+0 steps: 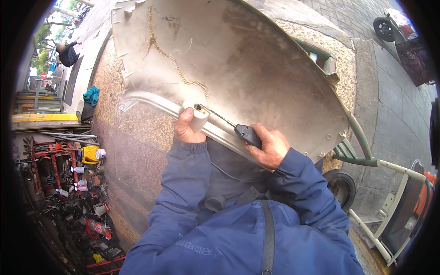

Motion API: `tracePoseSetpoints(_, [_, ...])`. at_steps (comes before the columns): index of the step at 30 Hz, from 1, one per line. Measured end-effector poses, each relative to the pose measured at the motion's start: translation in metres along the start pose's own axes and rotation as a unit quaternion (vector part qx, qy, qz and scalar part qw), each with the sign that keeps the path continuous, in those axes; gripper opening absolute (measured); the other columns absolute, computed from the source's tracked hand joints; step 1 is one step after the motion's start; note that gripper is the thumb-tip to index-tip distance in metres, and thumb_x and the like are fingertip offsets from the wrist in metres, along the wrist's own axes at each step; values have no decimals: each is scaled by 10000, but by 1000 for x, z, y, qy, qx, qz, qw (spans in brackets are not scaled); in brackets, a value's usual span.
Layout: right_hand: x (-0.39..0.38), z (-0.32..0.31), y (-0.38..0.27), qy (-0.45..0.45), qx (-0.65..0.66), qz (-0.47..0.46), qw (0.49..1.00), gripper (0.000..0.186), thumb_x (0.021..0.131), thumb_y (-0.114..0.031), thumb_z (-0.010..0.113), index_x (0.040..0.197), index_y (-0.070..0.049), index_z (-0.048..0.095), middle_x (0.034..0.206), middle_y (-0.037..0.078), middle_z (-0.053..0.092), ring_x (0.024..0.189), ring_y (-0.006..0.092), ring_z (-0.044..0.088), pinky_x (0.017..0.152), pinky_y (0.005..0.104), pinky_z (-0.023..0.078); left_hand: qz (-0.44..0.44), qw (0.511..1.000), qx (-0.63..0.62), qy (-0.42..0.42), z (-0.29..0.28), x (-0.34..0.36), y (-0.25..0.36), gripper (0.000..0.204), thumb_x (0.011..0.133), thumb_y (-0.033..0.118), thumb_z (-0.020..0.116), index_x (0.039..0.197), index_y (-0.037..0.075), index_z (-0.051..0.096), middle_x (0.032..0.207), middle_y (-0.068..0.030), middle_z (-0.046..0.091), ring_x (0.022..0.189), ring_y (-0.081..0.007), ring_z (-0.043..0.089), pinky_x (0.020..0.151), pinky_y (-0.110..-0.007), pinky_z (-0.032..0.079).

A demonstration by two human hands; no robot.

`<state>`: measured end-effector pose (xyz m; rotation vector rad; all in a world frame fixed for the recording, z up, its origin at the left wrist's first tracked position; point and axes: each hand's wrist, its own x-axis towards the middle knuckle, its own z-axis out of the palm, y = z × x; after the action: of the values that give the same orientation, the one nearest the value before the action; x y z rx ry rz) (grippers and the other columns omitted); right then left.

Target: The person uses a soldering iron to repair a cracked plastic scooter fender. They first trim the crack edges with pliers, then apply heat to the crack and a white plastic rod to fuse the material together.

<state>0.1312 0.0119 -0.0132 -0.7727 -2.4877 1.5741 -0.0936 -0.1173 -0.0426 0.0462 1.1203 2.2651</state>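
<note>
A large off-white plastic panel [256, 73] lies tilted before me, with a bumpy golden-brown seam [183, 79] running along a crack in it. My left hand [187, 129] grips a short white cylinder [199, 120] at the panel's near edge, thumb up along its side. Whether the cylinder is fixed to the panel, I cannot tell. In my right hand [271, 147] is a black-handled soldering iron [248, 136], fingers wrapped round the handle. Its thin metal shaft points left, and the tip reaches the dark hole in the cylinder's top. Pale haze hangs over the panel.
Red racks of jumbled tools [55, 160] and a yellow container [90, 155] are at the left. Beyond the panel's right edge stands a green-and-cream metal frame [366, 161], near a black wheel [340, 187]. A distant person [68, 54] appears at upper left, a loaded cart [410, 50] at upper right.
</note>
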Motion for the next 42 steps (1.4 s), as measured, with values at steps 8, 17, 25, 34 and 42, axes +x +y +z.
tracePoseSetpoints(8, [1,1,-3,-8,-2,12,1000,401,862,-242,733,1199,-62,609,935,252,700,896,450,689,778,505,531,-3,1000,5,-4,2,-2,1,453,760,93,764,1185,-6,643,1054,-110,689,969,-259,691,901,-403,593])
tracePoseSetpoints(17, [2,3,-1,-17,-4,17,1000,411,867,-244,727,1212,-59,602,940,256,701,896,450,690,783,501,532,-11,998,50,-24,-6,-1,3,487,792,176,765,1234,38,615,1134,-103,682,1075,-276,665,982,-431,550])
tracePoseSetpoints(25, [0,3,1,5,15,12,1000,420,884,-258,715,1225,-46,592,951,264,699,896,455,688,784,510,534,-7,999,45,-25,-9,1,1,496,798,177,759,1247,24,609,1139,-118,685,1066,-284,671,983,-442,552])
tracePoseSetpoints(34, [-1,9,0,23,-33,12,999,391,901,-267,707,1206,-49,597,966,249,704,900,451,693,782,508,544,-1,998,50,-24,-8,1,0,508,801,183,752,1257,16,601,1132,-122,685,1060,-285,672,968,-432,560])
tracePoseSetpoints(42, [-5,10,3,28,-20,4,999,395,908,-266,699,1222,-51,593,982,251,705,905,443,696,781,505,544,0,998,52,-25,-6,1,2,494,788,189,759,1232,30,611,1115,-110,680,1049,-278,666,951,-429,557])
